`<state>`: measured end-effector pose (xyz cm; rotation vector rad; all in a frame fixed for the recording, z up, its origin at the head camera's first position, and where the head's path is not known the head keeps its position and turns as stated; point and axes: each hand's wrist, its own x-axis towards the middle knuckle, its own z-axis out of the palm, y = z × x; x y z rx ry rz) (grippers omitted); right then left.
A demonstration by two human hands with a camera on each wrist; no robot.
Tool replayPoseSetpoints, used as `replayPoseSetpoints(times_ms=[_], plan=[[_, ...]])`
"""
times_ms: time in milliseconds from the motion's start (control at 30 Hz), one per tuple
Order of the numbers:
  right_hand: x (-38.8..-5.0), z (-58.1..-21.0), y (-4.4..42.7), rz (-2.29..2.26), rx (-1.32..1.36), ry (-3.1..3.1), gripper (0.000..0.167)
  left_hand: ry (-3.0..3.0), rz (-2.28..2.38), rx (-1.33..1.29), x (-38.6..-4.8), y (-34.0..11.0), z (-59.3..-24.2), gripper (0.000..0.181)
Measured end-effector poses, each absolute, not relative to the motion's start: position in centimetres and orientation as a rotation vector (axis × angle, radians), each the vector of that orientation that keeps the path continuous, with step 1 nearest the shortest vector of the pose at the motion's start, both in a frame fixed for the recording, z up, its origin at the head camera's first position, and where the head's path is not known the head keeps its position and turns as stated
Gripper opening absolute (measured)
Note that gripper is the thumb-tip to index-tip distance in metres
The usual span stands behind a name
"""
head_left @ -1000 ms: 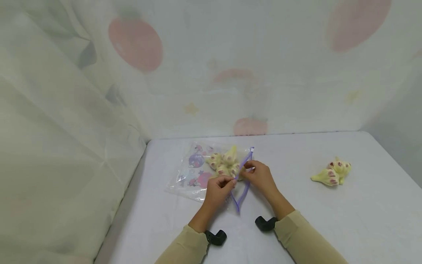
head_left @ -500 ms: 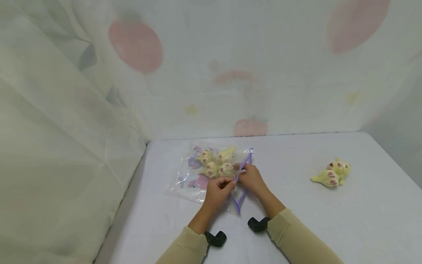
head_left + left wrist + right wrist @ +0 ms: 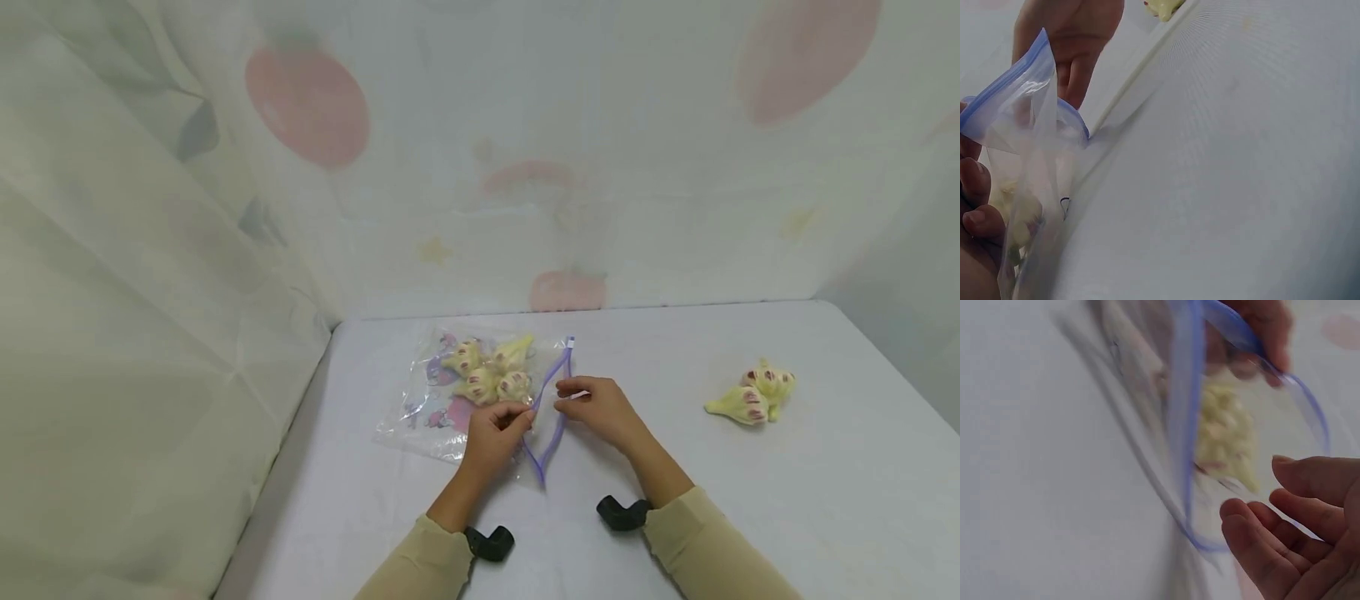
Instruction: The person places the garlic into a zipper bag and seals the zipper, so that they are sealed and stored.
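Note:
A clear zip bag (image 3: 427, 425) with purple edging and printed pictures lies on the table, its mouth parted towards the right. Several pale yellow bulb-shaped pieces (image 3: 480, 385) with reddish marks are inside it. My left hand (image 3: 495, 435) pinches the near side of the bag's purple rim. At the mouth, my right hand (image 3: 600, 408) has its fingers relaxed and a gap between thumb and fingertips, with nothing between them. The right wrist view shows this empty right hand (image 3: 1310, 531) beside the blue-looking rim (image 3: 1186, 425).
More yellow bulb-shaped pieces (image 3: 753, 396) lie close together on the right part of the white table (image 3: 675, 350). Patterned cloth (image 3: 450, 167) hangs behind the table, and a draped cloth (image 3: 150, 333) stands along its left side.
My right hand reached into the bag's mouth, then drew back out to the right, empty. The pieces inside moved leftward and spread apart. My left hand stayed at the rim.

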<state>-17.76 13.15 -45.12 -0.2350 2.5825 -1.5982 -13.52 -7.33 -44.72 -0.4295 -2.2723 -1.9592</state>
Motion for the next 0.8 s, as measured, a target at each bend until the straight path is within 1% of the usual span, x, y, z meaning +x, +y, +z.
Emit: replayPoseSetpoints(times_ms=[133,300,467,700,800], plan=[[-17.3,-43.8,16.7,-1.563,-0.234,2.637,0.04,-2.28,-1.943,-0.429,-13.5,-7.4,-44.7,0.01],[-16.6,-41.7,21.2,-1.473,-0.17,2.793,0.046,-2.284,-1.934,-0.417,-13.5,-7.5,-44.7,0.01],[-16.1,-40.2,24.6,-1.354,-0.087,2.965,0.051,-2.275,-1.933,-0.407,-13.5,-7.8,-44.9,0.009],[-15.4,-39.5,28.7,-1.228,0.179,3.09,0.057,-2.271,-1.938,-0.417,-13.5,-8.0,-44.9,0.01],[-15.0,-39.4,30.4,-1.183,0.248,3.09,0.06,-2.27,-1.933,-0.421,-13.5,-8.1,-44.8,0.011]])
